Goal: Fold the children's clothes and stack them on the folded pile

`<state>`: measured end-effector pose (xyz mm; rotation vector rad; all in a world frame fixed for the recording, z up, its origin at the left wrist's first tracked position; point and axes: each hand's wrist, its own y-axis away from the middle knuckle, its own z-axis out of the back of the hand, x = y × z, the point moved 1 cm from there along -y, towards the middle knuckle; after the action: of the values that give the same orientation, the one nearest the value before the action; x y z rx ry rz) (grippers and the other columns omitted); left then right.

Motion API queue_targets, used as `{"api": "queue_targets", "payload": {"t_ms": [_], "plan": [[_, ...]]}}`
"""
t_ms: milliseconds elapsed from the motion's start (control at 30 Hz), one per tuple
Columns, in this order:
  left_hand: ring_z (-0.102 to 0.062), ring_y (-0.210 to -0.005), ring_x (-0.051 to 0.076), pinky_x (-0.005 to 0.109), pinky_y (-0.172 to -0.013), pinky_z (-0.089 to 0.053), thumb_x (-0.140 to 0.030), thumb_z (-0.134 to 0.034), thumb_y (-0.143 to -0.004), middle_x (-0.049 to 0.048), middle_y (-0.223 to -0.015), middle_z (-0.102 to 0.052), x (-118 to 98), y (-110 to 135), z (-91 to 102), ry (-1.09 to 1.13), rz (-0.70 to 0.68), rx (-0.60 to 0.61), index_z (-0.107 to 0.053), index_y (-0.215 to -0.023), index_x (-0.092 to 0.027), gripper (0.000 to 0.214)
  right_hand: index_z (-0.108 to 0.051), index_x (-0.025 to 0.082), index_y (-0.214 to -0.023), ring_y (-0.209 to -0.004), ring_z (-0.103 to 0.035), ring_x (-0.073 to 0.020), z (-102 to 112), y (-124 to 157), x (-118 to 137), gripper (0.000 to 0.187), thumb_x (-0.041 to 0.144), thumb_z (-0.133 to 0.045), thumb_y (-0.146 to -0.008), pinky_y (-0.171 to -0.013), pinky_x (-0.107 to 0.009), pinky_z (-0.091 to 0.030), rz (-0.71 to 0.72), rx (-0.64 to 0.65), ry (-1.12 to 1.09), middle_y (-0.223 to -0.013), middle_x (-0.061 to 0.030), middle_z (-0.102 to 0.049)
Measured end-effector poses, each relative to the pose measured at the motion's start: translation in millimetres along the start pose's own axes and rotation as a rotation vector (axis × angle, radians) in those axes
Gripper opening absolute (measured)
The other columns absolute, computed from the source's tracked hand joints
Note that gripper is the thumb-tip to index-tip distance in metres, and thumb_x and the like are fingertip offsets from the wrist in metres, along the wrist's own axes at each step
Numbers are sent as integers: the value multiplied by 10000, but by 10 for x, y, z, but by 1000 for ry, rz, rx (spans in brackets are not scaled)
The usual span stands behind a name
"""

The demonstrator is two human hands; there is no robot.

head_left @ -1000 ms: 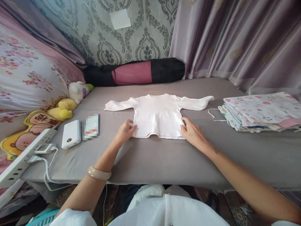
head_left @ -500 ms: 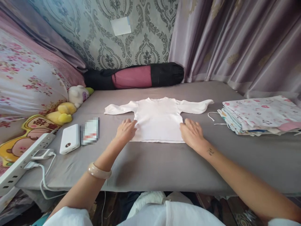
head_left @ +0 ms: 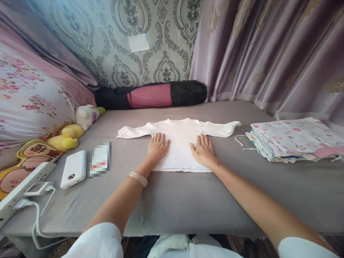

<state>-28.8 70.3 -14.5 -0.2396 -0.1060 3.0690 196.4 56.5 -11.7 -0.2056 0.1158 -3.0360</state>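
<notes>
A small white long-sleeved shirt [head_left: 179,138] lies spread flat on the grey bed surface [head_left: 188,193], sleeves stretched out to both sides. My left hand [head_left: 158,146] rests palm down on the shirt's left half, fingers stretched out. My right hand [head_left: 202,149] lies flat on the right half, fingers also extended. Neither hand holds anything. A pale bangle [head_left: 137,178] sits on my left wrist.
A stack of folded patterned cloths [head_left: 292,139] lies at the right. A white power bank [head_left: 73,173] and a blurred card [head_left: 99,163] lie at the left, beside a power strip [head_left: 20,189] with cable. Plush toys [head_left: 73,130] and a rolled pink-and-black mat [head_left: 152,95] line the back.
Both hands moved from the shirt's lower side edges inward onto its body and now lie flat on it. The camera tilted, so the scene sits lower in view.
</notes>
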Motion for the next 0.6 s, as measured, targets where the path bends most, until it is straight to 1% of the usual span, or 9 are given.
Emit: {"api": "queue_targets", "payload": {"t_ms": [67,133,167,233,300,367,433,500,600], "plan": [[-187,-1469,296,463,-1183,-183,-499,-168,-985,181,-1569,-264,85,-18,38,-26,42,38,-313,-1477,-73,667,-279,-25,-1484,-1451,-182,-322,38,9,-76,707,467,-243,-979,-1158,-445,-174,-33,19,25,-1574,-219,-211],[-179,-1471,299,490,-1177,-181,-509,-168,-980,178,-1577,-244,99,-54,77,-54,59,94,-299,-1482,-79,674,-280,-22,-1486,-1444,-204,-324,82,4,-91,707,468,-247,-978,-1158,-456,-161,-36,45,48,-1571,-219,-219],[-198,-1465,306,510,-1173,-176,-507,-189,-978,183,-1570,-262,81,-78,95,-73,60,114,-318,-1472,-82,664,-296,-25,-1480,-1443,-203,-329,102,-7,-76,701,462,-251,-977,-1161,-475,-139,-37,54,64,-1565,-223,-234],[-259,-1441,321,536,-1170,-158,-476,-259,-970,204,-1531,-336,-1,-129,120,-112,43,110,-397,-1418,-75,617,-342,-47,-1452,-1451,-167,-339,132,-51,3,668,415,-270,-975,-1164,-504,-81,-26,55,94,-1554,-239,-251],[-290,-1429,312,502,-1175,-167,-415,-296,-968,215,-1504,-377,-133,-182,109,-115,-6,72,-444,-1375,-61,559,-362,-54,-1440,-1461,-133,-332,134,-123,144,625,350,-284,-969,-1169,-486,-63,22,39,81,-1559,-240,-237],[-273,-1441,285,442,-1175,-208,-369,-274,-979,195,-1525,-353,-275,-234,52,-60,-69,60,-418,-1398,-68,536,-345,-17,-1463,-1462,-151,-310,98,-213,315,598,313,-272,-969,-1167,-445,-109,79,41,8,-1573,-213,-220],[-247,-1453,269,428,-1173,-226,-358,-234,-990,164,-1553,-315,-361,-290,-24,7,-96,70,-369,-1441,-87,543,-323,36,-1488,-1456,-187,-295,40,-301,457,587,318,-246,-978,-1158,-440,-146,104,56,-70,-1576,-184,-237],[-237,-1457,268,442,-1178,-213,-365,-207,-996,151,-1561,-303,-342,-351,-76,34,-82,57,-343,-1463,-100,553,-318,59,-1494,-1452,-196,-293,-16,-369,519,588,343,-237,-985,-1155,-467,-138,97,46,-100,-1572,-176,-254],[-227,-1460,275,458,-1177,-203,-391,-190,-1000,146,-1564,-297,-139,-452,-71,8,-49,28,-334,-1474,-120,565,-333,58,-1485,-1448,-188,-316,-61,-424,444,611,406,-260,-988,-1151,-494,-119,34,-4,-78,-1565,-195,-261]]}}
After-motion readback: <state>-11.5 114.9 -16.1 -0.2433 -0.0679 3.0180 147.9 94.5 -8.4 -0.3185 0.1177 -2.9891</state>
